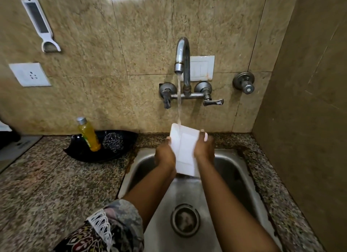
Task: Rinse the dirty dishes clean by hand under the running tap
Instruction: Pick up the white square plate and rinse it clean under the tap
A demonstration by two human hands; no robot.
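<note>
A white rectangular dish [185, 150] is held tilted over the sink [234, 169], gripped at its edges by the left hand [165, 157] and right hand [203, 148], fingers curled round it. The tap [181, 56] stream is caught at its upper end, likely so water sheets down and drains off.

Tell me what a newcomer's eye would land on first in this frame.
First, the white rectangular dish held over the steel sink between the left hand and right hand, with the stream from the curved tap landing on its upper edge. Next, left on the speckled counter, a black tray holding a yellow bottle and a steel scrubber.
</note>
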